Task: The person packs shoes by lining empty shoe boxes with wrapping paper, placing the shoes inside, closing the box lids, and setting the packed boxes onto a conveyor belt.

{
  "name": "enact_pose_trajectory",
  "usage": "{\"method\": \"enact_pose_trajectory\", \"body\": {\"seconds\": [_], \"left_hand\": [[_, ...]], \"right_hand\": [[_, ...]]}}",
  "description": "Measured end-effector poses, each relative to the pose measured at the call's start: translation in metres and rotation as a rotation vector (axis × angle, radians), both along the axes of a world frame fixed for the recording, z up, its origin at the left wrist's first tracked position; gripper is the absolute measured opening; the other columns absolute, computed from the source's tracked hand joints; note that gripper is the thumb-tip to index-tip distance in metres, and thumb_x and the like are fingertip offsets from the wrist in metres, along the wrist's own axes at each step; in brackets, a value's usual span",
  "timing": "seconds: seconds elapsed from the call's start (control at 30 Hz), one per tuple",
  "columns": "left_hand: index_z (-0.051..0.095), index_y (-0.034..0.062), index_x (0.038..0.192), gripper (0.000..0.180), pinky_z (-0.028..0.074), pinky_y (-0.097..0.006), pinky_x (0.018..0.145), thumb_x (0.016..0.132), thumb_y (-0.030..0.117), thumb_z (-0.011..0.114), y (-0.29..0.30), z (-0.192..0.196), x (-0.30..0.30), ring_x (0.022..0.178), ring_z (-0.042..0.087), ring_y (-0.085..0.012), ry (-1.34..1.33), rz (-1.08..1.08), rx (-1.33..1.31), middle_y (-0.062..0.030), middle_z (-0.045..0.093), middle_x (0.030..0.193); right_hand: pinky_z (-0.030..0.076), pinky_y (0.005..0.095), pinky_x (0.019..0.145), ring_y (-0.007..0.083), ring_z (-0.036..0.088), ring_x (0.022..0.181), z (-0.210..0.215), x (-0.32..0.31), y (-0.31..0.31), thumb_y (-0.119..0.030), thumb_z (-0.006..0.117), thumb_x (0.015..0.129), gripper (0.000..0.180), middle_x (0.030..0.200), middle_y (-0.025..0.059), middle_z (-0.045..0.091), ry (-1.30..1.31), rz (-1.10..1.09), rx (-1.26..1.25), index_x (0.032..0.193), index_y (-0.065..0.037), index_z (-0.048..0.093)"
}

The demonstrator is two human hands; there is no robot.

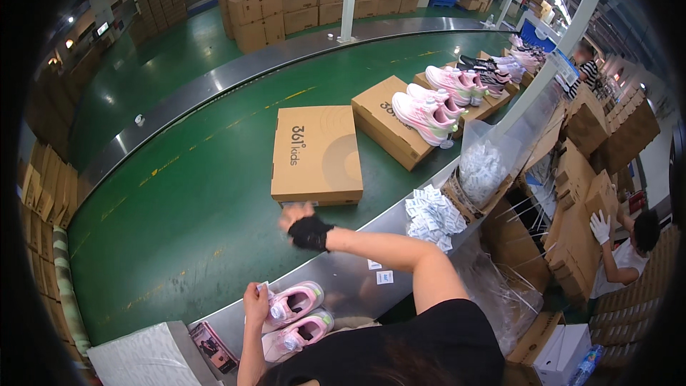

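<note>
The right hand (306,230), in a dark fingerless glove, reached with loose, empty fingers to the near edge of the closed cardboard shoebox (316,154) lying straight ahead on the green conveyor belt (186,207). The left hand (255,303) gripped a pink child's sneaker (291,303) close in.

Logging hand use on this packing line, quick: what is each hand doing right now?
Left hand: closed on a pink shoe.
Right hand: at the near edge of the closed shoebox; grip cannot be told.

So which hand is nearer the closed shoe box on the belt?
Right. The right hand reaches to the closed shoe box's near edge; the left hand stays back at the pink shoes.
</note>
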State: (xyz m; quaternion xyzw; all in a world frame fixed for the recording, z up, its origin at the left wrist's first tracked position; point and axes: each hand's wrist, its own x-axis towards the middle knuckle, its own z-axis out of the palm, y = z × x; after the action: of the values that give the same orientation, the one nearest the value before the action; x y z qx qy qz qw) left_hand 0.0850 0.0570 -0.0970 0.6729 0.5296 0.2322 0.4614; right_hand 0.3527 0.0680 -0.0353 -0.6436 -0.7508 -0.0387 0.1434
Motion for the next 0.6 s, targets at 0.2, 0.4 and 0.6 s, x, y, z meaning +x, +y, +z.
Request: {"method": "enact_pose_trajectory", "body": {"seconds": [0.2,0.4,0.6], "left_hand": [[0.053,-0.0007,0.081,0.016,0.042,-0.03,0.051,0.08,0.015,0.054,-0.006,0.007,0.0,0.057,0.052,-0.0144,-0.007,0.041,-0.034,-0.0093,0.056,0.064],[0.052,0.0004,0.091,0.017,0.045,-0.033,0.061,0.084,0.015,0.049,0.016,0.046,0.025,0.067,0.059,-0.025,-0.179,0.203,0.153,-0.0151,0.059,0.075],[0.051,0.0015,0.099,0.018,0.047,-0.034,0.064,0.086,0.013,0.047,0.009,0.126,0.054,0.072,0.061,-0.0275,-0.268,0.203,0.52,-0.0166,0.06,0.082]], "right_hand": [[0.027,0.0637,0.084,0.0328,0.041,0.114,-0.067,0.066,0.043,-0.013,0.043,0.078,0.035,0.12,0.0196,0.045,-0.141,-0.341,0.388,0.11,-0.003,0.05],[0.03,0.055,0.088,0.0354,0.044,0.112,0.006,0.013,-0.028,-0.009,0.051,0.053,0.059,0.115,0.0228,0.048,0.131,-0.029,0.473,0.11,0.006,0.047],[0.033,0.0436,0.093,0.0375,0.039,0.115,0.019,-0.033,-0.069,-0.005,0.054,0.059,0.063,0.123,0.0235,0.04,0.571,0.111,0.346,0.12,0.005,0.038]]}}
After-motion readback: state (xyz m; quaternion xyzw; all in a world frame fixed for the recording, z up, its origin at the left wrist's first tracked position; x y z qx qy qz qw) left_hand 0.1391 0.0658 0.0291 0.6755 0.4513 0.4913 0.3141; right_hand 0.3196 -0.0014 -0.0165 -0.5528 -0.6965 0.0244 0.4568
